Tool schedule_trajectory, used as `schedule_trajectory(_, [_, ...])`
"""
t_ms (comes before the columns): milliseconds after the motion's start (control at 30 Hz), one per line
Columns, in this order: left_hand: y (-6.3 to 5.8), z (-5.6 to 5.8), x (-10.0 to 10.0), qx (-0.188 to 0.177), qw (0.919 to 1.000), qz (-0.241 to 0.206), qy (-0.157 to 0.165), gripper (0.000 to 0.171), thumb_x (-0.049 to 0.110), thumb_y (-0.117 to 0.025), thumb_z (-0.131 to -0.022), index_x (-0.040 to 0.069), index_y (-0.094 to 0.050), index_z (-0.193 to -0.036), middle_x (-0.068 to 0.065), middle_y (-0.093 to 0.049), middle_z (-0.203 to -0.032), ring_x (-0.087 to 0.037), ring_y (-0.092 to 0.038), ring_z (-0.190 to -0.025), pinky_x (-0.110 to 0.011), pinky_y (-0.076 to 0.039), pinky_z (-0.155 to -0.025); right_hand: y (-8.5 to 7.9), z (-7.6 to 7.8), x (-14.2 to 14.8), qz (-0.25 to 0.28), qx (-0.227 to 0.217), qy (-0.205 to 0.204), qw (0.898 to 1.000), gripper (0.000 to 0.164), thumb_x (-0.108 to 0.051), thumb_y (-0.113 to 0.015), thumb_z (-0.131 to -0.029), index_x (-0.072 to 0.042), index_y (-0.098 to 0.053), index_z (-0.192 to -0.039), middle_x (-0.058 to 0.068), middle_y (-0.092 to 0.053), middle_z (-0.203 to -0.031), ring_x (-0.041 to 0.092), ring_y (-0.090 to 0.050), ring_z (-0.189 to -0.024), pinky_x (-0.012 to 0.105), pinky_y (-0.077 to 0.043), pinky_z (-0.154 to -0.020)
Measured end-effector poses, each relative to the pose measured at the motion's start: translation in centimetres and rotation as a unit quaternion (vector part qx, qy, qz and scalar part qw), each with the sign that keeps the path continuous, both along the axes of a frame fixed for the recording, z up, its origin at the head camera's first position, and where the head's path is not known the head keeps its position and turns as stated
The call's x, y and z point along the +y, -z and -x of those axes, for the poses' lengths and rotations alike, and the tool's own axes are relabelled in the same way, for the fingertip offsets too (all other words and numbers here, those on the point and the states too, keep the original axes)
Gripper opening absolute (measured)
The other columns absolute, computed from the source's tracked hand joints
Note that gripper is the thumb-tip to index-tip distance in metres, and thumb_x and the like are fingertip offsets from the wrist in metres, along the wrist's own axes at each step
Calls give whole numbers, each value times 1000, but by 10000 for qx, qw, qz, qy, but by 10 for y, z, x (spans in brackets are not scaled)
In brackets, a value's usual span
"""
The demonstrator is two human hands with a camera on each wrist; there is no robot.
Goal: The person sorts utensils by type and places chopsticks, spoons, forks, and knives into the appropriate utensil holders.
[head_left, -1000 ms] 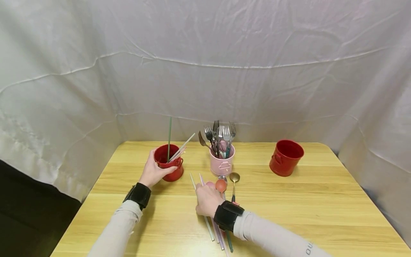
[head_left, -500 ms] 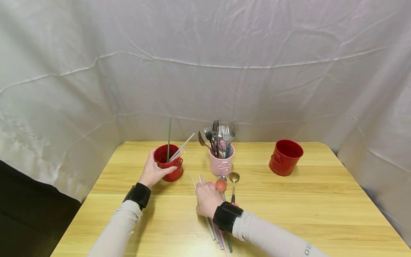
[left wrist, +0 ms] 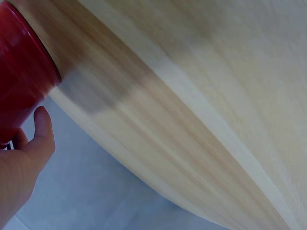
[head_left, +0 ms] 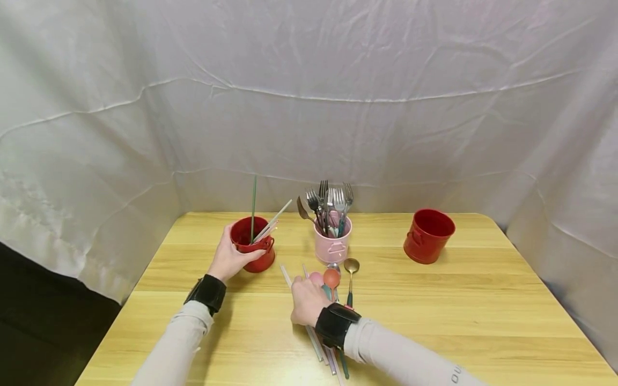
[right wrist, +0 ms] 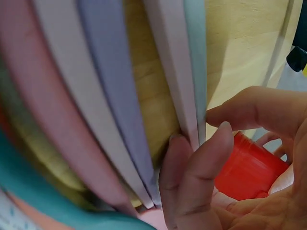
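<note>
My left hand [head_left: 233,256] grips the left red bucket [head_left: 263,262] at its rim, thumb on the near side. A green chopstick [head_left: 254,206] and several pale ones [head_left: 275,219] lean inside that bucket. At the middle of the table my right hand [head_left: 309,303] pinches a pale pink chopstick [right wrist: 168,57] and a pale green chopstick [right wrist: 195,57] side by side. More chopsticks, among them a purple one [right wrist: 112,72], lie beside its fingers. Right of the hand are an orange spoon [head_left: 331,278], a pink spoon [head_left: 316,277] and a gold spoon [head_left: 351,265].
Behind the spoons stands a pink bucket [head_left: 331,250] holding several forks [head_left: 338,199]. Another red bucket [head_left: 425,244] is at the right rear of the wooden table [head_left: 463,311]. Grey cloth [head_left: 338,134] hangs behind the table.
My right hand has shifted slightly left, and the pale chopsticks in its fingers have drawn together and apart from the others. A teal spoon now shows beside the hand. The left hand stays put.
</note>
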State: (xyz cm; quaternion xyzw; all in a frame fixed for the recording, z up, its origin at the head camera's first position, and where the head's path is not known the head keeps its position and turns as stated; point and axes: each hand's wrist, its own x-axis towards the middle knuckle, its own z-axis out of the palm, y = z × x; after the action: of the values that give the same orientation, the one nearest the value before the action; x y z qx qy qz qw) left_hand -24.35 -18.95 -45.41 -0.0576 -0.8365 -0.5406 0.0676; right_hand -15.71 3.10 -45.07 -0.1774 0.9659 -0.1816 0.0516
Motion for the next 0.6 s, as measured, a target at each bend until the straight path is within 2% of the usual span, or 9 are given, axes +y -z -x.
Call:
schedule_trajectory(100, [-1, 0, 0, -12, 10000, -4, -3, 93, 30, -85, -68, 14, -28, -139, -8, -43, -136, -27, -40, -124, -51, -37, -103, 2, 0, -1, -27, -46, 91, 9999, 38, -8, -77, -53, -3, -53, -81, 3, -49, -68, 19, -49, -57, 31, -41, -42])
schedule_trajectory(233, [0, 0, 0, 11, 10000, 10, -14, 93, 30, -85, -68, 13, -28, -139, -9, -43, -136, -28, -40, -124, -52, -37, -103, 2, 0, -1, -92, -72, 148, 9998, 29, -13, -78, -54, -9, -53, -66, 1, -50, -65, 18, -47, -55, 30, -40, -40])
schedule_trajectory(333, [2, 1, -1, 61, 10000, 31, 0, 94, 29, -85, -67, 11, -28, -139, -10, -43, -136, -29, -40, -124, -52, -37, -103, 2, 0, -1, -159, -82, 190, 9997, 29, -18, -77, -56, -13, -49, -57, -1, -48, -59, 17, -45, -51, 30, -36, -39])
schedule_trajectory(600, [1, 1, 0, 71, 10000, 0, -5, 93, 30, -85, -67, 13, -29, -139, -9, -44, -134, -28, -41, -123, -51, -39, -102, 6, 2, -1, -350, 9, 246, 9991, 30, -25, -76, -58, -14, -48, -54, -2, -46, -55, 16, -44, -48, 32, -33, -38])
